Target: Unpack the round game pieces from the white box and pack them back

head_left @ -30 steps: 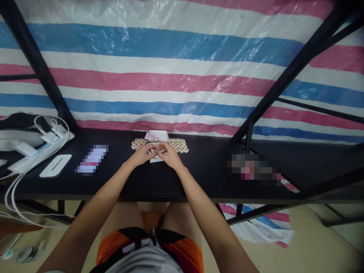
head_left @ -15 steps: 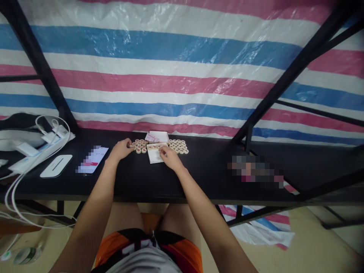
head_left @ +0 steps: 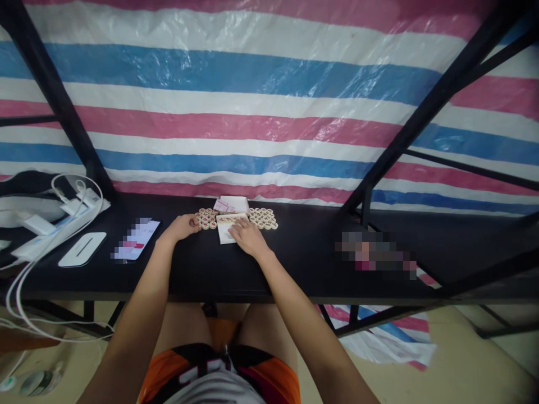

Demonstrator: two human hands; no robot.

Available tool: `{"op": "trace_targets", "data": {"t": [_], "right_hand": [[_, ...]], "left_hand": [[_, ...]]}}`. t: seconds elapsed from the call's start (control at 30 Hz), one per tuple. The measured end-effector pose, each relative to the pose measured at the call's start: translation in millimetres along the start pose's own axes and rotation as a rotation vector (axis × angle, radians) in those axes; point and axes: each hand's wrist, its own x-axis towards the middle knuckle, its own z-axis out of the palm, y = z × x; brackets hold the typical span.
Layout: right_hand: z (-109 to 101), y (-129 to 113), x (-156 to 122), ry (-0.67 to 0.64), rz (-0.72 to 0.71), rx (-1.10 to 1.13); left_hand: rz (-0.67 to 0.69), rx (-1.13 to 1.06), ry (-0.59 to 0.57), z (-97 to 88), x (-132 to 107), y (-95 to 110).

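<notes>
On the black table (head_left: 295,264) lie two clusters of small round wooden chess pieces, one on the left (head_left: 206,217) and one on the right (head_left: 263,217). Between them sits a small white box tray (head_left: 226,231) with a row of pieces along its far end. My left hand (head_left: 182,227) rests by the left cluster, fingers curled on a piece at its edge. My right hand (head_left: 247,237) lies over the tray's right part with fingers stretched forward and flat. A white box lid with pink print (head_left: 231,203) lies just behind.
A phone (head_left: 137,240) lies left of my left hand. Further left are a white flat device (head_left: 82,249), a power strip with chargers (head_left: 54,224) and white cables (head_left: 21,292). Black frame bars (head_left: 404,140) rise at right. A striped tarp (head_left: 252,95) hangs behind the table.
My left hand left the tray and moved left to the left cluster of pieces. My right hand stayed on the tray and flattened. The tray now holds a row of pieces.
</notes>
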Motion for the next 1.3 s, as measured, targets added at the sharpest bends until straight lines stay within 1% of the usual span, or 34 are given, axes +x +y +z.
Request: {"op": "trace_targets", "data": {"t": [0.1, 0.2, 0.27, 0.33, 0.37, 0.43, 0.47, 0.57, 0.67, 0.77, 0.83, 1.0, 1.17, 1.23, 1.3], "right_hand": [[-3, -4, -1, -0.025, 0.065, 0.032], [-6, -3, 0, 0.069, 0.144, 0.056], [-7, -1, 1, 0.133, 0.148, 0.060], [-7, 2, 2, 0.158, 0.121, 0.078], [-7, 3, 2, 0.162, 0.104, 0.093], [-5, 5, 3, 0.172, 0.082, 0.116], [-4, 6, 3, 0.171, 0.078, 0.119], [0, 8, 2, 0.110, 0.099, 0.094], [5, 11, 0, 0.010, 0.127, 0.067], [8, 12, -1, -0.033, 0.130, 0.042], [6, 12, -1, -0.026, 0.121, 0.022], [-2, 9, 1, 0.035, 0.108, -0.026], [-4, 12, 3, 0.135, 0.175, -0.010], [-2, 14, 3, 0.111, 0.201, 0.007], [-2, 17, 3, 0.040, 0.203, 0.031]], "left_hand": [[0.004, 0.022, 0.032, -2.9, -1, 3], [0.051, 0.004, 0.084, -1.7, -2, 13], [0.124, -0.034, 0.108, 5.4, -3, 25], [0.222, -0.059, 0.076, 17.2, -3, 38], [0.267, -0.080, 0.033, 23.9, -2, 43], [0.319, -0.078, -0.053, 36.5, -1, 51], [0.334, -0.070, -0.050, 41.4, 0, 53], [0.351, -0.068, -0.039, 49.0, 3, 54], [0.355, -0.078, -0.040, 48.9, 4, 52], [0.385, -0.092, -0.052, 47.6, 3, 51], [0.391, -0.103, -0.060, 47.6, 2, 52], [0.357, -0.130, -0.090, 48.0, 1, 53], [0.345, -0.151, -0.082, 47.9, 2, 53], [0.342, -0.159, -0.080, 48.6, 2, 52], [0.344, -0.169, -0.086, 49.4, 2, 52]]}}
